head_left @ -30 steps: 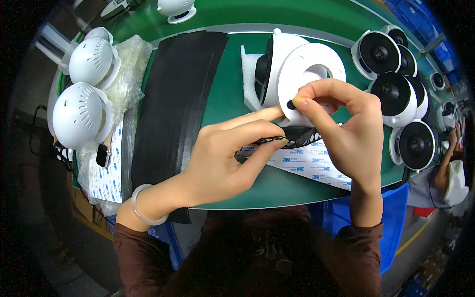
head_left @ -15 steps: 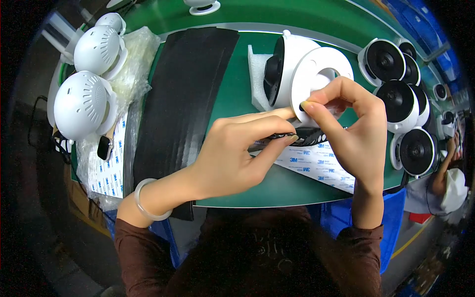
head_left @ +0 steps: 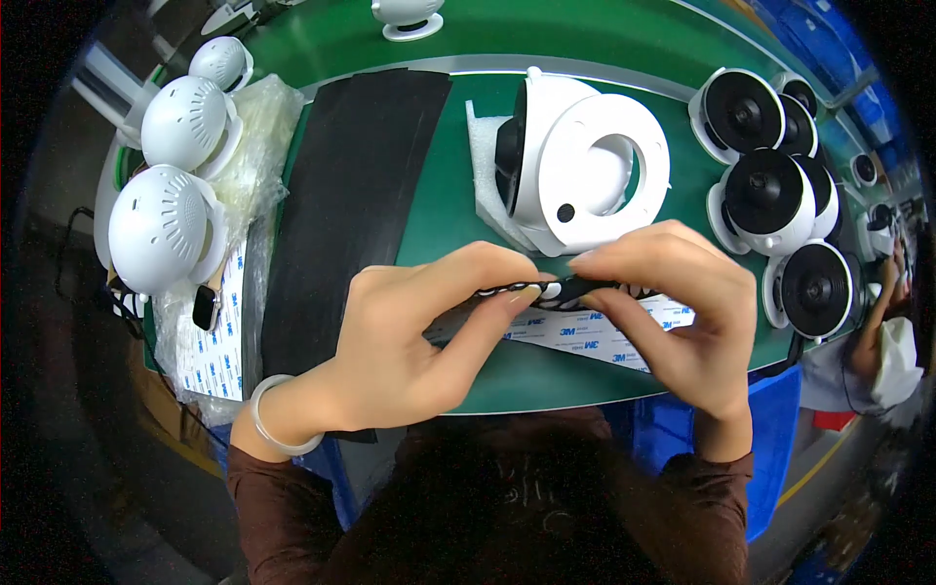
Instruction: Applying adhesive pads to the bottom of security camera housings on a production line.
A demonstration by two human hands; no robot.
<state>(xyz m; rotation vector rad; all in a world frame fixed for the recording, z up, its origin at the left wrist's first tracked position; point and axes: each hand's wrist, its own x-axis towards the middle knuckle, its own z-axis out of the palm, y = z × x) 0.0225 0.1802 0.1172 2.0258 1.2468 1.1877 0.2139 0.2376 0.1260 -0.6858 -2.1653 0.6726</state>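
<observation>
A black strip with white round spots (head_left: 580, 289) is pinched at one end by my left hand (head_left: 419, 336), thumb against fingers. My right hand (head_left: 687, 307) grips the same strip between thumb and forefinger, close beside the left fingertips. Just beyond the hands lies a white rounded device (head_left: 556, 102) on its side, with a dark round front turned left. Its flat white ring base (head_left: 648, 146) faces me and bears one small black round pad (head_left: 565, 213) low on its left. White foam (head_left: 485, 171) supports the device.
A printed white backing sheet (head_left: 595, 336) lies under my hands. Left are a long black sheet (head_left: 351, 175), clear plastic wrap (head_left: 263, 132), a watch (head_left: 205, 308) and several white vented devices (head_left: 156, 229). Several black-fronted devices (head_left: 817, 290) stand right; a co-worker's arm (head_left: 873, 322) shows beyond.
My right hand has left the ring base and come down to the strip. The black pad on the ring is now uncovered. My left fingers have drawn back from the ring's edge.
</observation>
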